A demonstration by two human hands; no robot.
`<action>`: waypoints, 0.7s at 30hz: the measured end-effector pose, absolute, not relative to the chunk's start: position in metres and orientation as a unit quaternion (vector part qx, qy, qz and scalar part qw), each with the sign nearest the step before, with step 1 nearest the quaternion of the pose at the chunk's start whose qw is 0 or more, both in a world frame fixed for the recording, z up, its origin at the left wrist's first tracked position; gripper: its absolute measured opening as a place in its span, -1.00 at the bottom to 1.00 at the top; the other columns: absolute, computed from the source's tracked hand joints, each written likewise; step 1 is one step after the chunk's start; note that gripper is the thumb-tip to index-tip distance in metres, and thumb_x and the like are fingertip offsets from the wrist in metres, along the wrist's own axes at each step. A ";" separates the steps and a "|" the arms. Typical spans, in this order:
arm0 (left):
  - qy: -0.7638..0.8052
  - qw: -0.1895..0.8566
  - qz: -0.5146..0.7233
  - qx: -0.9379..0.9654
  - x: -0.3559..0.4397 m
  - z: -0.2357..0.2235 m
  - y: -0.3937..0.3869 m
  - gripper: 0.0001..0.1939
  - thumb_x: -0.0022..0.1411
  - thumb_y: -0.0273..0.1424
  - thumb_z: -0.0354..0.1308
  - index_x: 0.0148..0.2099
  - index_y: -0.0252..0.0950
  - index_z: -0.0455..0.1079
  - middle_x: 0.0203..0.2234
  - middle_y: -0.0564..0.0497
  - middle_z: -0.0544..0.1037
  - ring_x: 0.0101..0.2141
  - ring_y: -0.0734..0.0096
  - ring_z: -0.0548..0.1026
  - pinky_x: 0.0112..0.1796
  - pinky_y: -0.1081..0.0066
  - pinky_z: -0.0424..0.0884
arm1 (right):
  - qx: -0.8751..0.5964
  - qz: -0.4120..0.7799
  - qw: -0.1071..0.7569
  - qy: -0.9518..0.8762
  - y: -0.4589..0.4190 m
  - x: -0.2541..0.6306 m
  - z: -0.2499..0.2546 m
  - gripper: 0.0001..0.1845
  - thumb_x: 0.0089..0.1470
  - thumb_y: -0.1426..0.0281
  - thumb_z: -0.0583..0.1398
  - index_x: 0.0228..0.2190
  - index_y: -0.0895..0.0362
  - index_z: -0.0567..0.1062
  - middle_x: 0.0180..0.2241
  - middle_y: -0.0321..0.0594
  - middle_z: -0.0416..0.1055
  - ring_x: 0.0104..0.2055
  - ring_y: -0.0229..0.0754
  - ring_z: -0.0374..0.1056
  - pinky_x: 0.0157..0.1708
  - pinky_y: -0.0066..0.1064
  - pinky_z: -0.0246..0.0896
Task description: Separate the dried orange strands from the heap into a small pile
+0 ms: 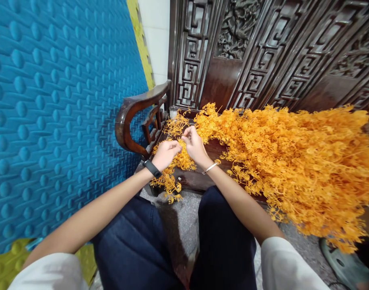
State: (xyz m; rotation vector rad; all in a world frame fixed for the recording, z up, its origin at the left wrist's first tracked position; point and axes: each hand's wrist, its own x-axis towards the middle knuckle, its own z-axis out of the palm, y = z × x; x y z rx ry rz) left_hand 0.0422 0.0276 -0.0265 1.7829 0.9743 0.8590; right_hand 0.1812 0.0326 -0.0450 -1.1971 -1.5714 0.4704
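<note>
Just about mid-frame, the left hand (166,154) and right hand (194,146) have curled fingers near each other; whether they grip anything cannot be told. Orange flowers (186,162) lie beneath on the dark bench (215,150), a larger heap (299,161) filling the frame's right.

Single head-worn view, forward and down across the knees (222,217), bench (198,178) close ahead.

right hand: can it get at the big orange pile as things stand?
Probably yes: the pile's near end lies close beside the right hand, with nothing visible blocking the way. The hand looks pinched; whether it holds something is too small to tell.
</note>
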 end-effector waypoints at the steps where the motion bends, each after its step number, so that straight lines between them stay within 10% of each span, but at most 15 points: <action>1: 0.395 0.446 0.352 0.722 0.042 -0.027 0.027 -0.82 -0.03 -0.38 0.01 -0.61 -0.32 0.29 -0.74 0.15 0.20 -0.60 0.54 0.14 -0.51 0.45 0.04 | -0.500 0.194 0.527 -0.659 0.032 0.180 -0.044 -0.82 -0.01 0.56 0.03 -0.42 0.06 0.12 -0.46 -0.33 0.16 -0.41 -0.28 0.14 -0.33 -0.37 0.06; 13: 0.406 0.498 0.291 0.708 0.042 -0.032 -0.007 -0.81 -0.09 -0.43 0.01 -0.68 -0.32 0.28 -0.78 0.13 0.22 -0.62 0.53 0.17 -0.51 0.45 0.04 | -0.560 0.153 0.579 -0.572 0.062 0.204 -0.054 -0.73 -0.11 0.68 0.04 -0.43 0.08 0.16 -0.45 -0.32 0.14 -0.36 -0.24 0.14 -0.31 -0.35 0.07; 21: 0.425 0.568 0.251 0.659 0.042 -0.038 0.000 -0.84 0.01 -0.43 0.06 -0.57 -0.33 0.36 -0.80 0.15 0.26 -0.71 0.56 0.18 -0.60 0.50 0.08 | -0.594 0.270 0.562 -0.508 0.077 0.265 -0.083 -0.76 -0.22 0.42 0.29 -0.50 0.14 0.29 -0.55 -0.38 0.27 -0.49 -0.30 0.21 -0.38 -0.35 0.18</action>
